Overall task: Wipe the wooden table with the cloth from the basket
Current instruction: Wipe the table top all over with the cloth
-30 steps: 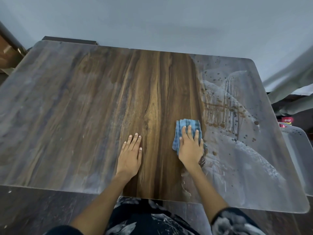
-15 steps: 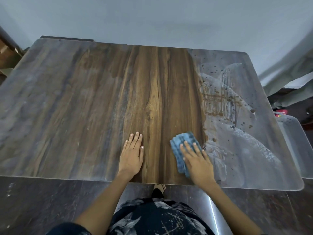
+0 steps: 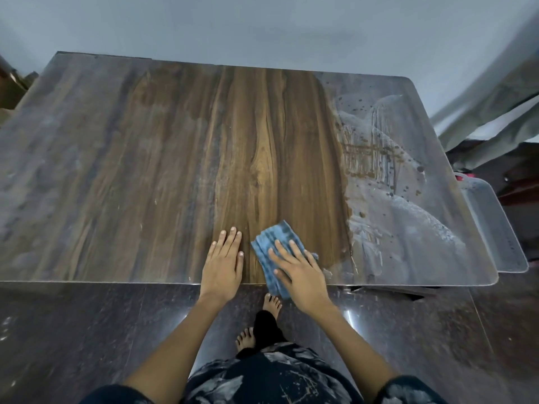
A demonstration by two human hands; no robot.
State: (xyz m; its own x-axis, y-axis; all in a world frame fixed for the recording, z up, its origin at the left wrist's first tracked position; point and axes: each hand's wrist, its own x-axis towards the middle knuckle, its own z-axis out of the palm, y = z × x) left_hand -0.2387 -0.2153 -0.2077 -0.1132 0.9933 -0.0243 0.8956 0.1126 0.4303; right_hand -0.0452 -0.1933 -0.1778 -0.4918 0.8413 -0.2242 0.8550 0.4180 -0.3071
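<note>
The wooden table (image 3: 175, 158) fills the view, with a clean brown strip down its middle and grey dust on its left part. Its right part carries white smears and dark spots (image 3: 379, 170). A folded blue cloth (image 3: 272, 243) lies at the table's near edge, its lower end hanging just past the edge. My right hand (image 3: 300, 272) presses flat on the cloth with straight, spread fingers. My left hand (image 3: 223, 263) rests flat on the bare wood just left of the cloth, fingers straight.
A pale plastic basket (image 3: 493, 225) stands on the floor beside the table's right edge. Dark polished floor (image 3: 87, 330) lies in front of the table, with my bare feet (image 3: 262, 319) below the near edge. A grey wall runs behind the table.
My right hand has dragged the cloth toward me and leftward, down to the table's near edge. My left hand stays flat on the wood. The camera has pulled back from the table.
</note>
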